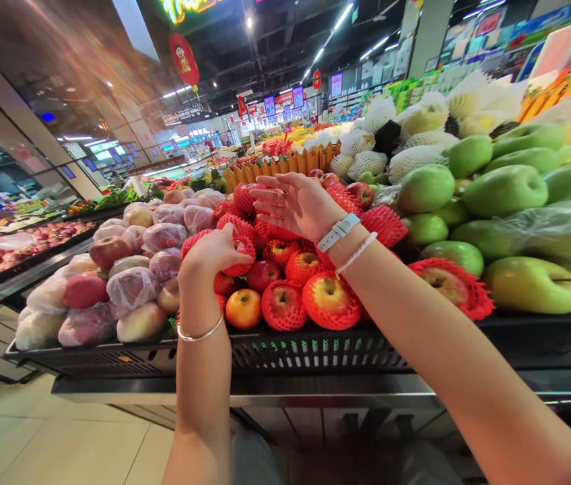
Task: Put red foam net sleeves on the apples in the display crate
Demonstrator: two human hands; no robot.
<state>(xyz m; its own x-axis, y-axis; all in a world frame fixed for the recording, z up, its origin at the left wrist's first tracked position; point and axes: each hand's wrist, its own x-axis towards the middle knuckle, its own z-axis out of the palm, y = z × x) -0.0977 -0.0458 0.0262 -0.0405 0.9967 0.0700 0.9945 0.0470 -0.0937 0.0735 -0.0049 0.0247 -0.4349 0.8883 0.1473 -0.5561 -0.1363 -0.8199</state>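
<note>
My left hand [209,254] is closed around a red apple in a red foam net [242,250], at the near side of the heap. My right hand [299,206] is spread open above the pile and holds nothing. Its fingers are nearest a netted apple [248,197] at the back, and a white wristband and beaded bracelet sit on that wrist. Below it lie more netted apples, including a large yellow-red one [330,300]. A bare orange-red apple [244,308] rests at the front.
Plastic-wrapped pink fruit [131,287] fills the display's left side, and large green apples [505,190] lie to the right behind white-netted pears [414,162]. A black slatted bin edge [306,351] runs along the front. Further produce stands extend into the store.
</note>
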